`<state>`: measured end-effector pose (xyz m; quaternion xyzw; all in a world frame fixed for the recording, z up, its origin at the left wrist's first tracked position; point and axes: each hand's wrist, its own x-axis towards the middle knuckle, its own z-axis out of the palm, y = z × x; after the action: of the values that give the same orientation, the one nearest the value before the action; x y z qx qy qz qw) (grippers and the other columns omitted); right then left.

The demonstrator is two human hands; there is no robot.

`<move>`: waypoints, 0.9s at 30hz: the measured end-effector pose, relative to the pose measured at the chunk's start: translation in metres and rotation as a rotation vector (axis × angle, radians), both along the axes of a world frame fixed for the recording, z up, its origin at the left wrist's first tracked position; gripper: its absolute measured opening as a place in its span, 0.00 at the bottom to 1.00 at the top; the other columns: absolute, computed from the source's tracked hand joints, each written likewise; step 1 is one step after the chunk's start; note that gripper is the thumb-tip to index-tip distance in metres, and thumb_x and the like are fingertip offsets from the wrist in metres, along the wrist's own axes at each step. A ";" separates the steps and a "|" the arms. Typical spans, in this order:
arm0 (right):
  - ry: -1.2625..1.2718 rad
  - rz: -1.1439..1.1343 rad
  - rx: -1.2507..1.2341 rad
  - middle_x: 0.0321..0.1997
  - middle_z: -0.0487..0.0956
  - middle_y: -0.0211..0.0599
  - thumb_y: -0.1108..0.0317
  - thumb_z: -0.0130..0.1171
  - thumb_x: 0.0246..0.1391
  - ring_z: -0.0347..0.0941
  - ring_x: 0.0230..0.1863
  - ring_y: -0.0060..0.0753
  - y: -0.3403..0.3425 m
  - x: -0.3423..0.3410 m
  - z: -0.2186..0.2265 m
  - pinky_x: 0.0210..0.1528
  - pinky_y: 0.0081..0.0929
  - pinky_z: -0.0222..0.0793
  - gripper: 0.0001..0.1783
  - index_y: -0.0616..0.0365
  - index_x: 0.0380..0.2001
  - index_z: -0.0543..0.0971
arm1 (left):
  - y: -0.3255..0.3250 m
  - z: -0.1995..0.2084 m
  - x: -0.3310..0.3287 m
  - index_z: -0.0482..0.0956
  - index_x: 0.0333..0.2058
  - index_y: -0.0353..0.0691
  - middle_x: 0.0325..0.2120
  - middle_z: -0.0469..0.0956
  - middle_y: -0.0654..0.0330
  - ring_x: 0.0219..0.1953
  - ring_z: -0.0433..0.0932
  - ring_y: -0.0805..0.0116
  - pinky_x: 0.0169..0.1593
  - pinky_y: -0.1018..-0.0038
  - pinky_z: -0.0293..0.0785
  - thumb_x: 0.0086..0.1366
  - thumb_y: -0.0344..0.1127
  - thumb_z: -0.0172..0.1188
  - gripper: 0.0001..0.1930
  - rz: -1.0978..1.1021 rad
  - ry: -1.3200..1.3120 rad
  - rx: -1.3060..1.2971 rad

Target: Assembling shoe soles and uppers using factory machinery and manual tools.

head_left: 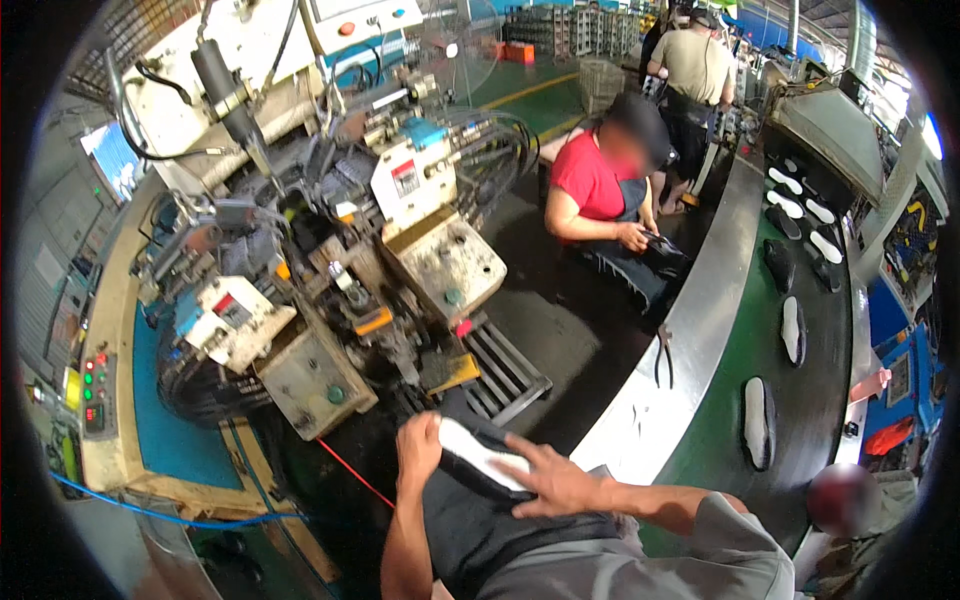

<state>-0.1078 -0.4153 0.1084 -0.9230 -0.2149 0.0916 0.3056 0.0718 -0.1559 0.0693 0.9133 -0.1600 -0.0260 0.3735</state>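
Note:
A dark shoe upper with a white insole board (476, 458) facing up lies across my lap between my two hands. My left hand (418, 455) is closed around its far-left end. At the opposite end, my right hand (556, 482) grips the shoe upper, with fingers reaching over its edge and onto the white board. The underside of the shoe upper is hidden. A dark apron or cloth (455, 540) covers my lap beneath it.
A large shoe-making machine (380, 250) with hoses stands ahead on the left. Along the right runs a conveyor belt (690, 480) carrying several shoe uppers (759, 425). Pincers (664, 357) lie on its metal edge (640, 420). A co-worker in red (595, 190) sits ahead, handling a dark piece.

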 end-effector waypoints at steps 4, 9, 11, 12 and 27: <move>-0.070 0.163 -0.225 0.87 0.46 0.60 0.48 0.67 0.67 0.70 0.63 0.76 0.006 0.004 -0.002 0.59 0.59 0.83 0.46 0.15 0.82 0.56 | 0.021 -0.009 -0.015 0.88 0.47 0.33 0.43 0.87 0.39 0.47 0.85 0.34 0.50 0.51 0.81 0.77 0.39 0.60 0.15 0.108 -0.033 -0.083; -0.125 0.173 -0.198 0.89 0.44 0.53 0.49 0.65 0.67 0.73 0.55 0.68 0.000 0.012 -0.011 0.54 0.53 0.84 0.44 0.09 0.81 0.59 | 0.007 -0.009 -0.010 0.89 0.49 0.32 0.41 0.87 0.37 0.45 0.86 0.34 0.47 0.51 0.81 0.77 0.40 0.61 0.16 0.165 -0.063 -0.003; -0.137 0.161 -0.182 0.90 0.43 0.53 0.49 0.66 0.66 0.73 0.51 0.63 -0.004 0.011 -0.016 0.53 0.51 0.84 0.45 0.08 0.81 0.59 | 0.001 -0.002 -0.005 0.89 0.49 0.33 0.41 0.87 0.38 0.44 0.87 0.37 0.47 0.53 0.81 0.77 0.39 0.61 0.15 0.143 0.025 0.089; -0.143 0.144 -0.156 0.89 0.44 0.54 0.49 0.66 0.66 0.74 0.50 0.63 -0.007 0.009 -0.018 0.52 0.52 0.83 0.44 0.09 0.81 0.60 | 0.000 -0.003 -0.002 0.89 0.49 0.33 0.41 0.87 0.38 0.44 0.87 0.37 0.47 0.53 0.81 0.77 0.39 0.61 0.15 0.142 0.026 0.089; -0.084 0.049 -0.199 0.87 0.50 0.57 0.47 0.70 0.61 0.76 0.52 0.69 0.002 0.037 0.040 0.53 0.58 0.85 0.43 0.17 0.78 0.68 | 0.011 -0.049 0.036 0.87 0.52 0.29 0.49 0.90 0.45 0.51 0.89 0.51 0.57 0.61 0.82 0.79 0.41 0.62 0.18 0.061 0.187 -0.508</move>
<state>-0.0707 -0.4130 0.1481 -0.9463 -0.2398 0.0814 0.2008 0.1073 -0.1449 0.0207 0.7882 -0.0989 -0.0580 0.6046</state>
